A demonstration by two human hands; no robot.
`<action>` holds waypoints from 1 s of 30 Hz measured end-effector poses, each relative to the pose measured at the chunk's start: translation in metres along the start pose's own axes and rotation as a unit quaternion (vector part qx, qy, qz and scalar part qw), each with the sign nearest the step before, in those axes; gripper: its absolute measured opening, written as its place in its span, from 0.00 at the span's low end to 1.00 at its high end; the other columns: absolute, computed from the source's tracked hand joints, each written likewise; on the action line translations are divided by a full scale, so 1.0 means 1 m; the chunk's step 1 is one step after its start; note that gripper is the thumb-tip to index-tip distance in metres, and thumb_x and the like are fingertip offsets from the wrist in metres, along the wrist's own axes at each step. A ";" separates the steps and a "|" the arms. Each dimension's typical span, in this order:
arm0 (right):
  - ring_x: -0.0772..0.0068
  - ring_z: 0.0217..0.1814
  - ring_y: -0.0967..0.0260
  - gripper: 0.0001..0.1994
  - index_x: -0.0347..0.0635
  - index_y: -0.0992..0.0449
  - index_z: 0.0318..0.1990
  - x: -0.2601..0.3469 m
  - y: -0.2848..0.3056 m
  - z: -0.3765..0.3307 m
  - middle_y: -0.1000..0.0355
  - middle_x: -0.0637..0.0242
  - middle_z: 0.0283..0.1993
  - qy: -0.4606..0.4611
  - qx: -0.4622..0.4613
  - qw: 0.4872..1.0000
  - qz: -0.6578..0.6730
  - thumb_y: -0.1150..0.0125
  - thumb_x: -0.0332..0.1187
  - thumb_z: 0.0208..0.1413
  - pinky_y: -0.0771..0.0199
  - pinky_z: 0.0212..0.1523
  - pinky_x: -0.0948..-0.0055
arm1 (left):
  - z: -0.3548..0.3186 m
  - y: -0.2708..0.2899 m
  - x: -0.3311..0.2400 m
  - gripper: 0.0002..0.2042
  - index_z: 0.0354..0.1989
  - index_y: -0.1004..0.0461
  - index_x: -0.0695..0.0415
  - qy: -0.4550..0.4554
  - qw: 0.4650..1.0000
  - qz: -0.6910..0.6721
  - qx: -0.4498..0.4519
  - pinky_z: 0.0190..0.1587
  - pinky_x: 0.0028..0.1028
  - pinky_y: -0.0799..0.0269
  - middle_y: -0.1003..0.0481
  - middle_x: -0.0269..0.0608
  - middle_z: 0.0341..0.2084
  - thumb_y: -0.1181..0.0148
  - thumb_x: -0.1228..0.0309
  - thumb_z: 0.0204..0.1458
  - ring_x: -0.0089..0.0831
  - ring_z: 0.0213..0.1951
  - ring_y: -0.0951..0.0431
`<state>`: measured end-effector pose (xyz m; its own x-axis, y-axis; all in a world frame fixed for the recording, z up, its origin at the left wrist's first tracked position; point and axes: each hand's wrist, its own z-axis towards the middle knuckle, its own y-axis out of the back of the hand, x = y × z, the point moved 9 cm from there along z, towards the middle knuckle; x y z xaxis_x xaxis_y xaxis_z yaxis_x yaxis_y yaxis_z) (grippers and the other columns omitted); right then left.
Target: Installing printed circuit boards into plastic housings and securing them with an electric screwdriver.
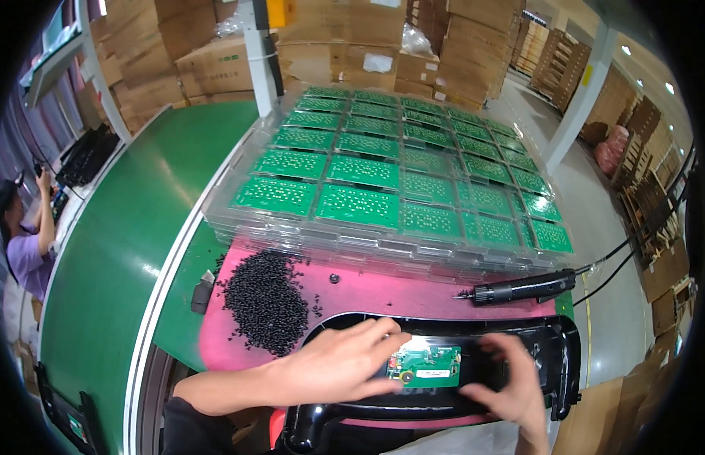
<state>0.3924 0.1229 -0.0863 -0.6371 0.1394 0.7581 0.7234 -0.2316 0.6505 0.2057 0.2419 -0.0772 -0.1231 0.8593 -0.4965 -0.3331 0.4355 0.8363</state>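
Conveyor: green belt (117,250) runs along the left, a seated person (22,243) beside it.
Screws: black pile (265,299) on the pink mat (383,292).
Left hand (341,364): flat, fingers spread, pressing the black plastic housing (443,337).
Circuit board (426,367): small, green, seated in the housing between both hands.
Right hand (511,383): fingers loosely curled on the housing, just right of the board.
Trays (398,174): clear stack of green boards behind.
Screwdriver (519,288): on the mat, right.

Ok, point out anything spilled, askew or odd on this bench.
The black screws lie in a loose heap on the pink mat, with strays scattered at its edges and one lying well apart. Nothing contains them. The tray stack of green boards sits square, and the screwdriver lies flat.
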 end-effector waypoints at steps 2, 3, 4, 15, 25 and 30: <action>0.63 0.47 0.29 0.27 0.37 0.31 0.56 0.008 0.049 -0.002 0.27 0.58 0.45 0.061 -0.128 0.985 -0.097 0.33 0.30 0.46 0.30 0.50 0.66 | -0.002 0.035 0.014 0.11 0.40 0.27 0.60 -0.016 0.993 0.032 -0.109 0.33 0.36 0.21 0.27 0.43 0.34 0.37 0.73 0.48 0.42 0.34 0.22; 0.64 0.46 0.30 0.24 0.37 0.32 0.59 -0.003 0.079 -0.008 0.28 0.60 0.45 0.036 -0.213 0.972 -0.098 0.41 0.25 0.52 0.31 0.49 0.66 | 0.001 0.051 0.021 0.05 0.32 0.23 0.60 0.032 0.984 0.104 -0.138 0.30 0.38 0.24 0.27 0.44 0.27 0.37 0.72 0.52 0.43 0.30 0.22; 0.62 0.50 0.31 0.25 0.39 0.34 0.64 -0.010 0.099 -0.009 0.29 0.59 0.46 -0.030 -0.273 0.958 -0.077 0.46 0.22 0.56 0.33 0.53 0.63 | 0.000 0.059 0.036 0.05 0.32 0.23 0.60 0.093 0.976 0.136 -0.141 0.32 0.41 0.25 0.26 0.46 0.27 0.37 0.72 0.52 0.45 0.31 0.22; 0.79 0.39 0.33 0.30 0.45 0.54 0.67 -0.074 0.115 0.034 0.37 0.59 0.56 -0.034 -0.434 0.885 0.166 0.42 0.26 0.64 0.29 0.36 0.79 | -0.019 0.039 0.089 0.02 0.20 0.24 0.61 0.212 0.933 0.283 -0.059 0.32 0.40 0.21 0.23 0.52 0.22 0.40 0.78 0.42 0.47 0.29 0.18; 0.63 0.67 0.40 0.33 0.33 0.54 0.70 -0.029 0.074 0.029 0.41 0.53 0.66 0.126 -0.443 0.835 0.301 0.47 0.17 0.60 0.47 0.71 0.66 | -0.005 0.055 0.066 0.06 0.35 0.29 0.64 0.185 0.953 0.179 -0.162 0.41 0.41 0.24 0.28 0.51 0.32 0.45 0.73 0.58 0.48 0.38 0.23; 0.65 0.55 0.32 0.20 0.41 0.43 0.63 -0.013 0.038 0.075 0.33 0.62 0.49 0.118 -0.283 0.869 0.388 0.47 0.27 0.67 0.33 0.60 0.62 | 0.007 0.046 0.028 0.04 0.36 0.25 0.63 0.014 0.985 -0.021 -0.169 0.39 0.37 0.24 0.25 0.47 0.32 0.39 0.76 0.55 0.46 0.36 0.22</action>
<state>0.4483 0.1843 -0.0681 -0.1003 -0.4561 0.8843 0.7550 -0.6137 -0.2308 0.1935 0.2874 -0.0509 -0.1270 0.8330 -0.5385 -0.6308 0.3512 0.6920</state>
